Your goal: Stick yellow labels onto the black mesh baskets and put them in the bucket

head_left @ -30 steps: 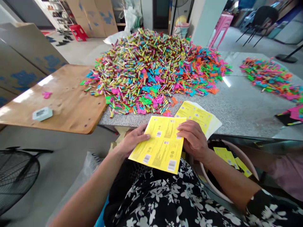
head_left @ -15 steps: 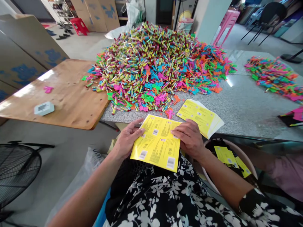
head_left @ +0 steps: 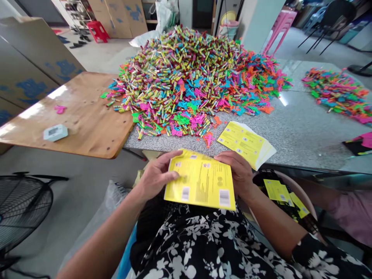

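A yellow printed card sheet [head_left: 200, 182] with barcodes and small text is held over my lap, its upper part bent back. My left hand [head_left: 161, 174] grips its left side, thumb on the printed face. At the upper right edge, my right hand [head_left: 236, 170] holds the same sheet, fingers curled over the top. Whether it is one sheet or a few together I cannot tell. Just beyond my right hand, a fanned stack of similar yellow sheets [head_left: 242, 141] lies on the grey speckled table [head_left: 293, 135].
A large heap of small colourful plastic pieces [head_left: 186, 77] covers the table's middle; a smaller heap [head_left: 337, 93] lies right. A bucket [head_left: 310, 205] with yellow cards stands at my right. A wooden board [head_left: 87, 124] extends left, above a black fan [head_left: 23, 213]. A person's pink clothing [head_left: 351, 213] shows at right.
The sheet has tilted and its top part has bent backward. My right hand has shifted from the sheet's face to its upper right edge.
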`<state>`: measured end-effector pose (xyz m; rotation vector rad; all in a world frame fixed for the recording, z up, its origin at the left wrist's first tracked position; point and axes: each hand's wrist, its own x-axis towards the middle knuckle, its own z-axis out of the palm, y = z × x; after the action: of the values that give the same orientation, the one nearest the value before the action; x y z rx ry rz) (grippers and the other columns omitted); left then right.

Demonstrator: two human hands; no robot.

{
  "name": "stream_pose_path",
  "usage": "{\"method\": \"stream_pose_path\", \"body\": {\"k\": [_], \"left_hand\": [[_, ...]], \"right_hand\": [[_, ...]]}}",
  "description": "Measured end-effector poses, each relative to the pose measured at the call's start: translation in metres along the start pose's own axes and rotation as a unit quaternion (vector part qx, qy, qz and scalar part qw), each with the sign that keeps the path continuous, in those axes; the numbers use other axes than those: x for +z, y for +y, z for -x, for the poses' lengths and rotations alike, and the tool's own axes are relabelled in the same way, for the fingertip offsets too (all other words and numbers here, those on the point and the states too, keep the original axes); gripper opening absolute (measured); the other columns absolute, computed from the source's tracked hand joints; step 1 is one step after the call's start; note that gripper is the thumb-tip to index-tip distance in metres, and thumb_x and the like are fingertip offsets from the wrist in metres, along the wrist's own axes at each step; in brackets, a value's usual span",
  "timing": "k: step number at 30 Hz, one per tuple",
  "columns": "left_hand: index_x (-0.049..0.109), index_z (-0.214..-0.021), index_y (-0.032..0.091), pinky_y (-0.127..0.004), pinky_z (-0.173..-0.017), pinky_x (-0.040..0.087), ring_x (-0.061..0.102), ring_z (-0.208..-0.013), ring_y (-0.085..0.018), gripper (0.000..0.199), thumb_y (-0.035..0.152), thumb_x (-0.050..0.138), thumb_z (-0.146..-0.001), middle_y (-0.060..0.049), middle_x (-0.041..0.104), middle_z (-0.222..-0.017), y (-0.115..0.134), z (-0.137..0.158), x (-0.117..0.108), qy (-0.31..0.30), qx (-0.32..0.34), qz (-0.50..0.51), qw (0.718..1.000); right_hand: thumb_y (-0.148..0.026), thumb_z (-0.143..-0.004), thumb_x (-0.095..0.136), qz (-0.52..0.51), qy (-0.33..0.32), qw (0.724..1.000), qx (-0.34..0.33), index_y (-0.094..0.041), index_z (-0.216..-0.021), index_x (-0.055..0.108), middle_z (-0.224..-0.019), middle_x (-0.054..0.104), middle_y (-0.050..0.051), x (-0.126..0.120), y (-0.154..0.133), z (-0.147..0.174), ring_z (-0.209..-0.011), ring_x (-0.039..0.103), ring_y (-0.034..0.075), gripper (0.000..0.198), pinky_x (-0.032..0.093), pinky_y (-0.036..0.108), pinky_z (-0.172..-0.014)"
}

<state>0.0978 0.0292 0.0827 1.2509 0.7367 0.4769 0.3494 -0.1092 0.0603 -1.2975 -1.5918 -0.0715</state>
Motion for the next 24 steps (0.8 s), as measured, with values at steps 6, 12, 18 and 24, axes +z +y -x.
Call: {"method": "stream_pose_path", "body": {"k": [6, 12, 18, 24], "left_hand": [[0.079, -0.119, 0.026, -0.038, -0.099, 0.053, 0.072, -0.108, -0.025, 0.036, 0.040, 0.083, -0.085, -0.005, 0.079, -0.116, -0.004, -0.006, -0.016, 0.058, 0.152, -0.387, 0.908], [0.080, -0.106, 0.026, -0.032, -0.092, 0.051, 0.071, -0.098, -0.020, 0.019, 0.040, 0.074, -0.095, -0.003, 0.078, -0.107, 0.006, -0.005, -0.020, 0.066, 0.199, -0.442, 0.872], [0.078, -0.103, 0.023, -0.032, -0.086, 0.050, 0.070, -0.089, -0.019, 0.022, 0.043, 0.069, -0.100, -0.004, 0.076, -0.098, 0.011, -0.001, -0.002, 0.027, 0.226, -0.494, 0.839], [0.080, -0.099, 0.024, -0.028, -0.085, 0.052, 0.071, -0.089, -0.017, 0.023, 0.037, 0.063, -0.104, -0.004, 0.079, -0.098, 0.015, 0.003, -0.003, 0.007, 0.249, -0.482, 0.840]], "right_hand": [[-0.011, -0.094, 0.065, -0.116, -0.153, 0.979, 0.061, -0.025, -0.121, 0.068, -0.123, 0.075, 0.010, -0.007, -0.004, -0.001, -0.113, 0.073, 0.023, 0.031, 0.059, 0.039, -0.100], [-0.026, -0.098, 0.061, -0.203, -0.306, 0.914, 0.174, -0.030, -0.150, 0.054, -0.154, 0.060, 0.007, -0.031, -0.007, -0.013, -0.141, 0.059, 0.028, 0.053, 0.048, 0.047, -0.119], [-0.036, -0.104, 0.064, 0.028, -0.224, 0.970, 0.094, -0.026, -0.124, 0.071, -0.119, 0.080, 0.006, -0.004, -0.012, -0.017, -0.113, 0.073, 0.025, 0.024, 0.038, 0.054, -0.122], [-0.031, -0.109, 0.055, 0.025, -0.246, 0.966, 0.080, -0.026, -0.110, 0.075, -0.104, 0.082, 0.002, -0.008, 0.000, -0.020, -0.098, 0.075, 0.020, 0.021, 0.040, 0.050, -0.118]]}}
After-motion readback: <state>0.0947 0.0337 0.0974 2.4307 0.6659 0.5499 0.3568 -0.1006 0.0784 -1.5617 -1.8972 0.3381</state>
